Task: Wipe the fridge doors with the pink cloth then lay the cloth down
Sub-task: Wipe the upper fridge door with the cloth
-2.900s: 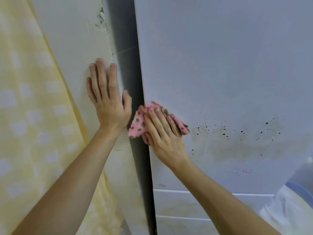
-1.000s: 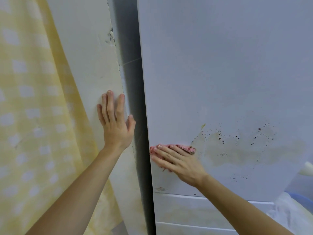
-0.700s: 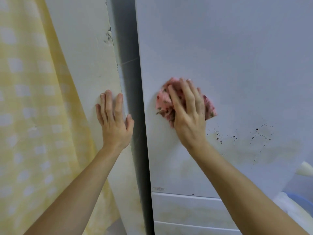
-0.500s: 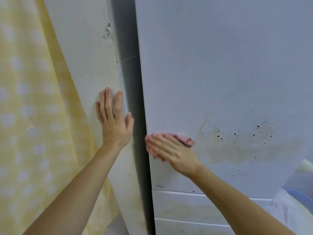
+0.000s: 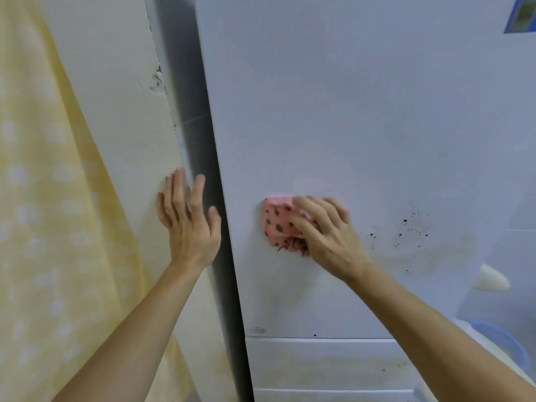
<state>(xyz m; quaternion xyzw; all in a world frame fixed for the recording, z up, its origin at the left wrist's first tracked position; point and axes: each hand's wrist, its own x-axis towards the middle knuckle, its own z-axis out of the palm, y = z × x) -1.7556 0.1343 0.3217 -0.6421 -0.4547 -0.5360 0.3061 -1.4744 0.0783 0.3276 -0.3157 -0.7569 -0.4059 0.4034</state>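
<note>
As right hand [image 5: 327,236] grips pink cloth [image 5: 278,220] on door [image 5: 348,111], left hand [image 5: 188,224] flat on wall [image 5: 116,111].

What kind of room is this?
Probably a home kitchen: a stained white fridge door, a pink cloth wiping it, and a yellow curtain beside the wall.

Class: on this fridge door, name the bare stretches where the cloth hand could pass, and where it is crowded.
Widest free stretch: the fridge door above the pink cloth, up to the blue sticker. Another strip runs below the right hand to the door's lower edge. Crowded: leftward, the left hand presses the wall beside the gap.
</note>
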